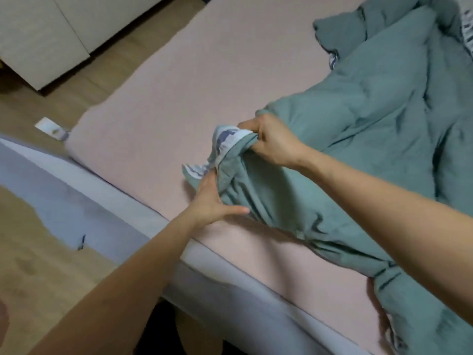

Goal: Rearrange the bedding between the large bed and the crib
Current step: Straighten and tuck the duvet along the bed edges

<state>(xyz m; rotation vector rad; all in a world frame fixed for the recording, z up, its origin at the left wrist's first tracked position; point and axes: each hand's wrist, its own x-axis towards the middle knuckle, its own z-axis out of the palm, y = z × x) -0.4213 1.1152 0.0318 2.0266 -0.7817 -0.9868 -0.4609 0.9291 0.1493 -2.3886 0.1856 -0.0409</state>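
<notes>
A rumpled green duvet (378,119) with a white and blue patterned underside lies across the right half of the large bed (179,80), which has a pink sheet. My right hand (271,142) grips a bunched corner of the duvet, lifted a little off the sheet. My left hand (212,201) holds the duvet's edge just below that corner, thumb on top of the green cloth and fingers tucked under it. No crib is in view.
The bed's grey base (230,285) runs along the near side. A pale grey-blue mat (64,201) lies on the wooden floor at the left. A light cabinet (43,34) stands beyond the bed's far corner. A small white object (51,128) lies on the floor.
</notes>
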